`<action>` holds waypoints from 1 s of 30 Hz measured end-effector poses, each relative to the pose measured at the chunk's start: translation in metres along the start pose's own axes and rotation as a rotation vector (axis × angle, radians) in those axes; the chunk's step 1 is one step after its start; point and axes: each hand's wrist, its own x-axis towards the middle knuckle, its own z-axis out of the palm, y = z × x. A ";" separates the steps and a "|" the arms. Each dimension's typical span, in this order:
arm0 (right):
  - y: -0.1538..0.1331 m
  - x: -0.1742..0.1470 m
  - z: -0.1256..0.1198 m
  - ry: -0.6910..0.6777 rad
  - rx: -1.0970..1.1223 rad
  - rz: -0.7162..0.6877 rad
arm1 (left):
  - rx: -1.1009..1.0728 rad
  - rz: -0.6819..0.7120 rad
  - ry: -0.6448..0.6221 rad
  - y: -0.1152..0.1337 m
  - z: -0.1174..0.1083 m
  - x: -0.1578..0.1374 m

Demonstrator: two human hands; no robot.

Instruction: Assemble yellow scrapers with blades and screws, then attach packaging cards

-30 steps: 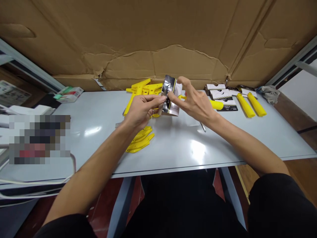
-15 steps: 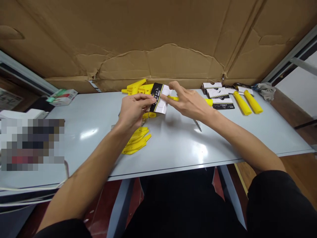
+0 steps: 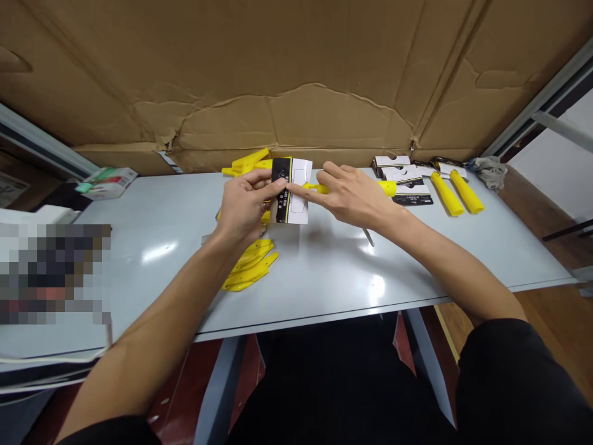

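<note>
My left hand [image 3: 245, 201] pinches the left edge of a folded black-and-white printed card [image 3: 298, 207] between thumb and fingers. The card stands facing me above the table. My right hand [image 3: 349, 191] is closed around a tool with a yellow handle [image 3: 388, 188]. Its index finger stretches left and its tip touches the card's printed face. The neck of the yellow tool runs toward the card, and whatever lies beyond is hidden behind it. Under my right wrist, a thin metal rod [image 3: 369, 237] shows on the table. Flat yellow pieces [image 3: 250, 267] lie stacked below my left hand.
More yellow plastic parts [image 3: 250, 161] are heaped behind my left hand. At the back right lie several folded cards [image 3: 396, 164] and two yellow handles [image 3: 467, 193]. A small box [image 3: 111, 183] sits at the back left. Cardboard [image 3: 296, 68] walls off the table's far side.
The card has turned more squarely toward me and shifted slightly left and down. My right index finger has straightened against it. The whole view has shifted a little.
</note>
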 end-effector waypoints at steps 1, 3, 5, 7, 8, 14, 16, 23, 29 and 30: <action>0.001 0.000 0.001 -0.009 0.006 -0.001 | -0.006 -0.009 0.008 -0.001 0.001 0.000; 0.002 0.001 0.004 -0.028 0.021 -0.005 | -0.026 -0.041 0.023 -0.002 0.002 0.000; 0.002 0.002 0.007 -0.015 0.024 -0.006 | -0.052 -0.076 0.044 -0.003 0.003 0.000; 0.001 0.002 0.011 0.032 0.016 0.002 | -0.069 -0.096 0.062 -0.002 0.003 0.000; 0.000 0.003 0.013 0.060 0.011 0.006 | -0.078 -0.102 0.074 0.000 0.003 -0.001; 0.000 0.001 0.021 0.191 -0.044 -0.064 | -0.145 -0.127 0.149 0.008 0.000 0.000; 0.005 0.000 0.023 0.233 -0.070 -0.105 | -0.131 -0.111 0.130 0.009 0.000 -0.001; 0.015 -0.003 0.022 0.277 -0.123 -0.161 | -0.101 -0.054 0.090 0.011 0.001 -0.004; 0.031 0.000 0.006 0.174 -0.022 -0.033 | -0.072 -0.058 0.063 0.011 -0.002 0.001; 0.047 -0.003 0.002 0.160 0.008 0.069 | -0.063 -0.065 0.058 0.012 -0.002 0.001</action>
